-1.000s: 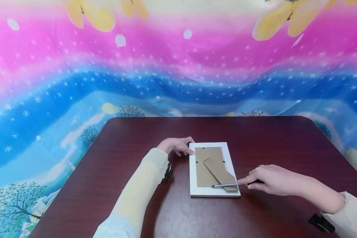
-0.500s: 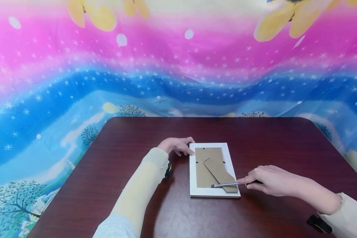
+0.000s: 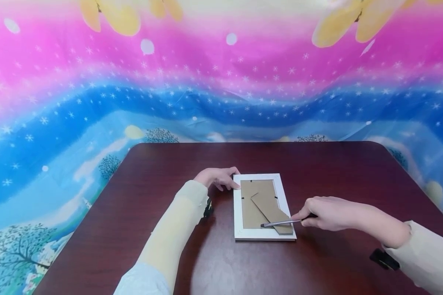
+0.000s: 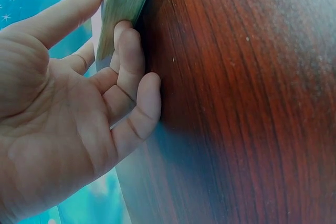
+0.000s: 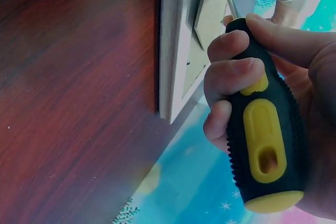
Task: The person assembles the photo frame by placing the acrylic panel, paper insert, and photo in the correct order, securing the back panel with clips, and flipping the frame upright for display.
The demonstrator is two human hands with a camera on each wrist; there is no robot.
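A white picture frame lies face down on the table. Its brown backing board shows small dark tabs at the edges, and an angled easel stand lies against it. My left hand holds the frame's far left corner, thumb on the left border; in the left wrist view its fingers bend against the wooden side. In my right hand is a flat-head screwdriver with a black and yellow handle, gripped by curled fingers. The blade's tip is at the backing's near edge, its shaft crossing the easel stand.
The dark red-brown wooden table has rounded far corners. Behind it hangs a pink and blue cloth with snowflakes and trees. Black devices are strapped at both wrists.
The screwdriver's handle and my right hand have shifted slightly left, and the blade's tip has moved a little. My left hand keeps its place on the frame. The whole view has shifted slightly.
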